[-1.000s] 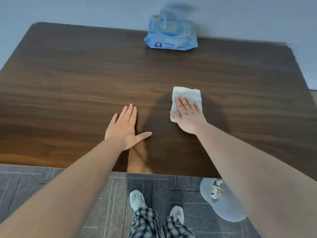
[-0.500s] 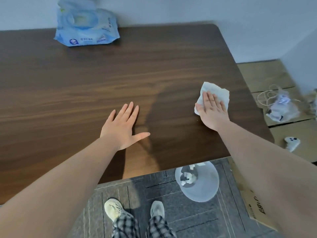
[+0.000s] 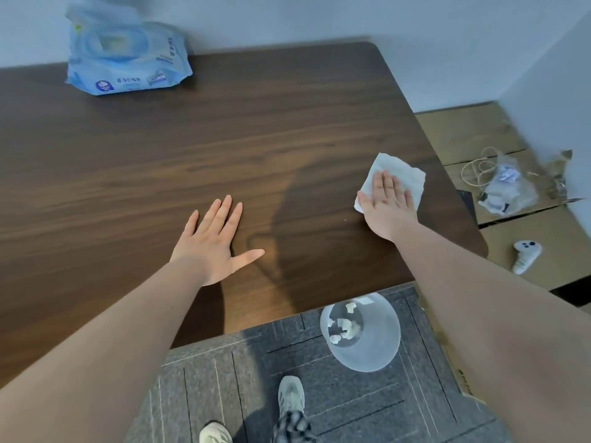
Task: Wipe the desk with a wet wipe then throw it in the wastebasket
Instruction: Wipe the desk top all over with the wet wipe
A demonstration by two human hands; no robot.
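Observation:
A white wet wipe (image 3: 406, 174) lies flat on the dark wooden desk (image 3: 256, 132) near its right edge. My right hand (image 3: 388, 204) presses down on the wipe with flat fingers, covering its near half. My left hand (image 3: 214, 243) rests palm-down on the desk's middle, fingers spread, holding nothing. A pale translucent wastebasket (image 3: 367, 346) stands on the floor just below the desk's front edge, with several crumpled white wipes inside.
A blue pack of wet wipes (image 3: 128, 65) sits at the desk's back left. Right of the desk, cardboard boxes (image 3: 527, 238) carry a bag with cables (image 3: 505, 190) and a white controller (image 3: 526, 255). My feet stand on grey carpet tiles.
My right hand has slid the wipe rightward across the desk, close to the right edge. The view has turned right. My left hand stays flat in place.

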